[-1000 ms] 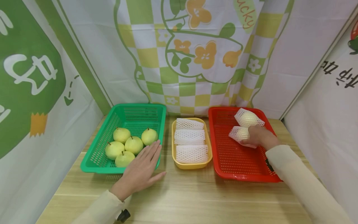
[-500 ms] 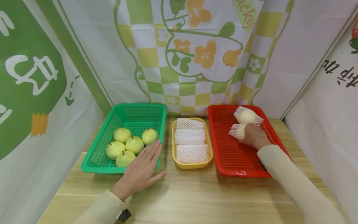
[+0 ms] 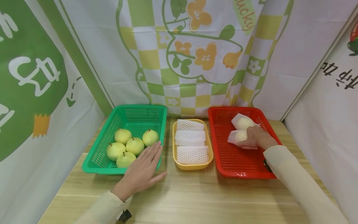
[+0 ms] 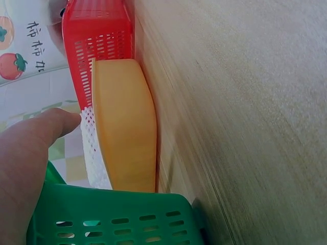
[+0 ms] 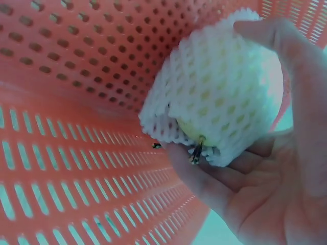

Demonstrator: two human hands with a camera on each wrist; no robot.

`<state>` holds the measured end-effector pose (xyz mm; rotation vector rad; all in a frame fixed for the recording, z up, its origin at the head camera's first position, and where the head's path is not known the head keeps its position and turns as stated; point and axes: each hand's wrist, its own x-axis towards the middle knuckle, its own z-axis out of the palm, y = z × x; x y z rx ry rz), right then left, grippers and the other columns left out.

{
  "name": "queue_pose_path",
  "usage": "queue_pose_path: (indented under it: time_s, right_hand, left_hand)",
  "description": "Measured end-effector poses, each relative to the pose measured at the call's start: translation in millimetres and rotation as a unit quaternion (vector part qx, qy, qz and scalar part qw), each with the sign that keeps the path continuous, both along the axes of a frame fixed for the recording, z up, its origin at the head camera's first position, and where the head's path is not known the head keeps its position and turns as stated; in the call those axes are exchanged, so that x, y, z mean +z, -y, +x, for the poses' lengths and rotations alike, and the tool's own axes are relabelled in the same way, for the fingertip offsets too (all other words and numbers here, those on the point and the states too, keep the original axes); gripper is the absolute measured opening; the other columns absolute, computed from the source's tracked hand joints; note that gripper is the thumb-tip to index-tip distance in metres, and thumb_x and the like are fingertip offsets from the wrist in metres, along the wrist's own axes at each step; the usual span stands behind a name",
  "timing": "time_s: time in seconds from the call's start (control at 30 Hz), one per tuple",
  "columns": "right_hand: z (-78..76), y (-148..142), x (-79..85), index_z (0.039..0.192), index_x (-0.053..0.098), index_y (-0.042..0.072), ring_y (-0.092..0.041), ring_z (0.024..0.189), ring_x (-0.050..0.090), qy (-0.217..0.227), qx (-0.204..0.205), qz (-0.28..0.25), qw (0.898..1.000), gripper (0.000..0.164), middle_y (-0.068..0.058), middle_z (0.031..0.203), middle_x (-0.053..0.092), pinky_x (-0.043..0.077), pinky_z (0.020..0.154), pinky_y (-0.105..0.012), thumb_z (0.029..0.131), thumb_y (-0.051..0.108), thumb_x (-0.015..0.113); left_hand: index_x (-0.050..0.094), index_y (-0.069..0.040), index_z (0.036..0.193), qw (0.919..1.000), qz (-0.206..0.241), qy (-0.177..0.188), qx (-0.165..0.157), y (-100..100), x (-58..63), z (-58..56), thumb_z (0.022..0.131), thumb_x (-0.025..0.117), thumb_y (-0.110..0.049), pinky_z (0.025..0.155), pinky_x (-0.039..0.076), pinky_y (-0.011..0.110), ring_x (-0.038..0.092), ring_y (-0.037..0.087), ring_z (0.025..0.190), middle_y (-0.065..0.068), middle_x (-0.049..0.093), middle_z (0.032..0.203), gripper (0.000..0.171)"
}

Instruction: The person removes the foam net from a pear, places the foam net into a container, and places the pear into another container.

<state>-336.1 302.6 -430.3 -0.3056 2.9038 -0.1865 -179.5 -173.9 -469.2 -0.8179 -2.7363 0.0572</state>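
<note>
My right hand (image 3: 256, 137) reaches into the red basket (image 3: 237, 169) and grips a pear (image 3: 240, 136) wrapped in a white foam net. In the right wrist view, thumb and fingers curl round this netted pear (image 5: 219, 87), whose dark stem pokes from the net's opening. A second netted pear (image 3: 244, 122) lies just behind it, against my knuckles. Palm down, my left hand (image 3: 141, 171) lies with straight fingers over the near right corner of the green basket (image 3: 95, 169). Several bare yellow-green pears (image 3: 135, 146) sit inside that basket, close to my fingertips.
Between the baskets stands a yellow tray (image 3: 193, 166) holding folded white foam nets (image 3: 192, 154). All three containers rest on a wooden table (image 3: 179, 202). A printed curtain (image 3: 193, 90) hangs right behind them, with cloth walls at both sides.
My right hand has shifted slightly left with the netted pear. The netted pear behind has also edged left and nearer. My left hand has stayed in place.
</note>
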Motion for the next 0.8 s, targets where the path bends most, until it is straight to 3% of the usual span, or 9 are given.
queue_pose_path:
  time_s: [0.3, 0.53, 0.8]
  right_hand:
    - [12.9, 7, 24.5, 0.092, 0.061, 0.002, -0.024, 0.068, 0.057, -0.012, 0.032, 0.006, 0.999, 0.056, -0.011, 0.079, 0.061, 0.048, 0.061, -0.032, 0.080, 0.054, 0.078]
    - [22.4, 17, 47.7, 0.086, 0.061, 0.003, -0.024, 0.066, 0.056, -0.080, 0.084, 0.012, 0.993, 0.050, -0.008, 0.075, 0.063, 0.047, 0.057, -0.032, 0.081, 0.050, 0.077]
    - [41.7, 37, 78.2, 0.096, 0.066, 0.004, -0.022, 0.068, 0.058, -0.126, 0.113, -0.021, 0.985, 0.051, -0.004, 0.079, 0.067, 0.049, 0.057, -0.032, 0.077, 0.049, 0.080]
  left_hand:
    - [0.028, 0.006, 0.163, 1.0000, 0.000, -0.001, 0.001, 0, 0.0, -0.3, 0.101, 0.058, -0.062, 0.132, 0.028, 0.049, 0.024, 0.035, 0.163, 0.023, 0.024, 0.174, 0.096]
    - [0.027, 0.006, 0.163, 1.0000, 0.003, 0.004, 0.000, 0, -0.2, -0.4, 0.102, 0.057, -0.061, 0.132, 0.027, 0.049, 0.023, 0.035, 0.163, 0.023, 0.023, 0.174, 0.096]
    - [0.030, 0.007, 0.162, 1.0000, 0.007, -0.002, -0.002, -2, -0.7, -0.5, 0.100, 0.061, -0.059, 0.131, 0.030, 0.050, 0.030, 0.038, 0.161, 0.024, 0.026, 0.173, 0.095]
